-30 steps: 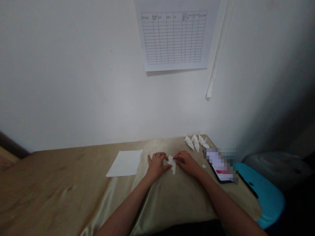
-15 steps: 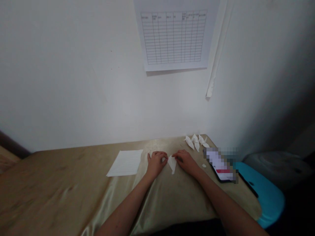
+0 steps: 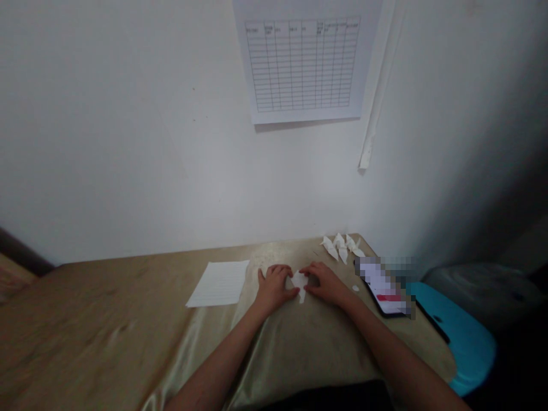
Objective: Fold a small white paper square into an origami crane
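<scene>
A small folded piece of white paper (image 3: 300, 283) lies on the tan cloth-covered table (image 3: 107, 319), pinched between both hands. My left hand (image 3: 274, 285) presses on its left side with curled fingers and the thumb at its lower edge. My right hand (image 3: 324, 281) holds its right side, fingertips meeting the paper's top. A lined white sheet (image 3: 219, 283) lies flat just left of my left hand.
Several folded white paper pieces (image 3: 341, 246) sit at the table's back right corner. A phone (image 3: 384, 288) lies at the right edge, a small white scrap (image 3: 355, 289) beside it. A blue stool (image 3: 458, 337) stands to the right. A grid chart (image 3: 303, 64) hangs on the wall.
The hands had drawn slightly apart, baring the folded paper; now they have closed in on it again, and more of it is covered.
</scene>
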The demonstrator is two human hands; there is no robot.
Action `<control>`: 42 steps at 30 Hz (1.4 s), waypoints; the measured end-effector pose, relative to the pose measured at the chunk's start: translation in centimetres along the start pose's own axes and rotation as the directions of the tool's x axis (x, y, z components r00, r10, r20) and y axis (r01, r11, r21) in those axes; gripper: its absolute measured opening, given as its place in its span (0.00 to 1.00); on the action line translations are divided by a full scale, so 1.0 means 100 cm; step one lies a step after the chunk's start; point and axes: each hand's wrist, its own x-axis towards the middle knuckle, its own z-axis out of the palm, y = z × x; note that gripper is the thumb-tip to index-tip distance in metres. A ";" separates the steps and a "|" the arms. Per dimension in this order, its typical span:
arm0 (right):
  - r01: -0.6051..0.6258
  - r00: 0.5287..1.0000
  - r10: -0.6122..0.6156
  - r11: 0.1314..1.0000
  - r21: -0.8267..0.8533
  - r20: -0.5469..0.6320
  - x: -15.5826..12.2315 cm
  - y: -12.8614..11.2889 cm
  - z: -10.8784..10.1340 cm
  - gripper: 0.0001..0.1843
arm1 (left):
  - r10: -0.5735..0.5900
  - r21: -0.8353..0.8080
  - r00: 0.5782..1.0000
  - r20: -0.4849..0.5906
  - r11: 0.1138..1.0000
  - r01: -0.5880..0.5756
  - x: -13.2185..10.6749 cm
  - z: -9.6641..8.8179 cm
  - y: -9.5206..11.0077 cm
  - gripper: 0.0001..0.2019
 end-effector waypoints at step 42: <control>-0.047 0.991 0.044 0.999 -0.026 -0.125 0.002 0.013 0.017 0.18 | -0.017 0.007 1.000 -0.027 1.000 0.017 0.008 0.014 -0.016 0.22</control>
